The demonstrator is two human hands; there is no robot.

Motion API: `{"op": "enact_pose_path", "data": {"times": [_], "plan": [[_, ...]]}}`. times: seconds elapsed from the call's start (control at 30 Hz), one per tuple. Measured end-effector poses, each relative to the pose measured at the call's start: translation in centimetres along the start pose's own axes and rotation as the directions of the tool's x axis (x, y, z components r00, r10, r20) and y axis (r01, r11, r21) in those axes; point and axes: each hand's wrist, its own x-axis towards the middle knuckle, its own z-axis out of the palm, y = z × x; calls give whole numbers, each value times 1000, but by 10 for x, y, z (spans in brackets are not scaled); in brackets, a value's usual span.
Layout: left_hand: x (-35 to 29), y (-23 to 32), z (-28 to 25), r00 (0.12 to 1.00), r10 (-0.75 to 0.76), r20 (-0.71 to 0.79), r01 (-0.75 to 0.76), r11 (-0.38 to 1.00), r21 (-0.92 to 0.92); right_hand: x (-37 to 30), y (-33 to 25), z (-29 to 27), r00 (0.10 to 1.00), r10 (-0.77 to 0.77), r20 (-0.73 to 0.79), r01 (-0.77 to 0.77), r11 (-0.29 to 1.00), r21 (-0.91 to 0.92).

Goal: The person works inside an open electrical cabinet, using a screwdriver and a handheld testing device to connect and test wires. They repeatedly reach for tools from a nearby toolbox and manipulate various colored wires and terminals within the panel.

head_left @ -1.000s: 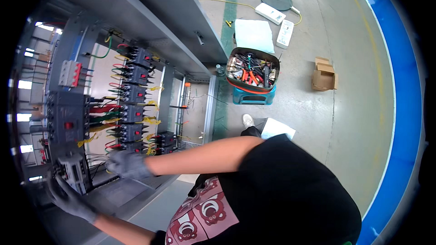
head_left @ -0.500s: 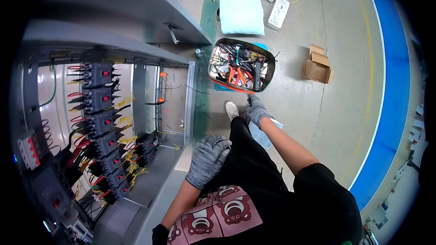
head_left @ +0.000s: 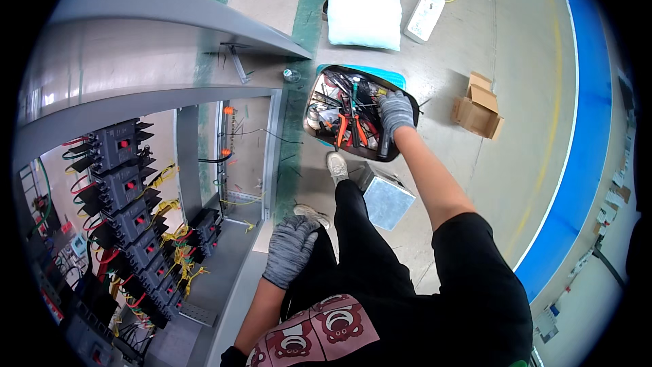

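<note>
My right hand [head_left: 396, 111], in a grey knit glove, reaches down into an open tool bag [head_left: 317, 134] on the floor, its fingers among pliers with orange handles [head_left: 341, 129] and other tools; whether it grips one I cannot tell. My left hand [head_left: 291, 248], gloved too, hangs loose and holds nothing near my left knee, by the lower edge of an open electrical cabinet [head_left: 224, 183]. A column of black circuit breakers [head_left: 129, 197] with red, yellow and green wires fills the cabinet's left side.
A pale cushion [head_left: 363, 3], two white power strips [head_left: 424, 13] and a small open cardboard box [head_left: 477, 104] lie on the concrete floor beyond the bag. A grey metal box [head_left: 386, 198] stands by my right foot. A blue floor stripe [head_left: 584, 129] runs along the right.
Both hands have left the cabinet's wiring. My view swung right toward the floor, and my right hand stretched out from my knee into the tool bag. My left hand dropped by my knee.
</note>
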Motion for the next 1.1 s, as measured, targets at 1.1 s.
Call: {"op": "enact_pose_path", "data": {"times": [1.1], "plan": [[171,-61,66,984,-147,-100,154,986,64,68,-51,-9,910,-117,397,311,826,-470]]}}
